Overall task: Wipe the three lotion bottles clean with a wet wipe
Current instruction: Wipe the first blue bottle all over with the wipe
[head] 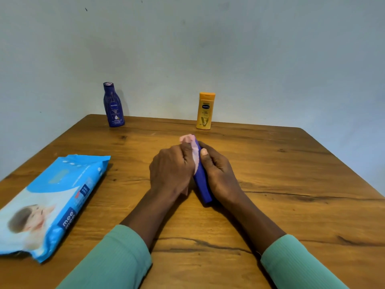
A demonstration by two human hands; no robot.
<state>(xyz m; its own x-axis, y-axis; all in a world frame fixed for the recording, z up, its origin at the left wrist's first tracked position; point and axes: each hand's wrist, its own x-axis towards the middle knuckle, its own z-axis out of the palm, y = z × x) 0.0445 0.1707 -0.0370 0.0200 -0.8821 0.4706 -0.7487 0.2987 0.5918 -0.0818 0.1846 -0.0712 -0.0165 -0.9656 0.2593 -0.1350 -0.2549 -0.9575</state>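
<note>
Three lotion bottles are seen on a wooden table [291,184]. At lower left, a blue wipes pack [52,205] is laid flat. Upper left of centre, a dark blue bottle [114,107] is stood upright at the far edge. At centre, a pale wet wipe [194,151] is pinched by the left hand [169,172] and pressed against a blue bottle [201,182], which is gripped in the curled right hand [220,176]. Just above them, a yellow bottle [205,111] is stood upright.

Wooden table [270,184] against plain pale wall [229,49].
</note>
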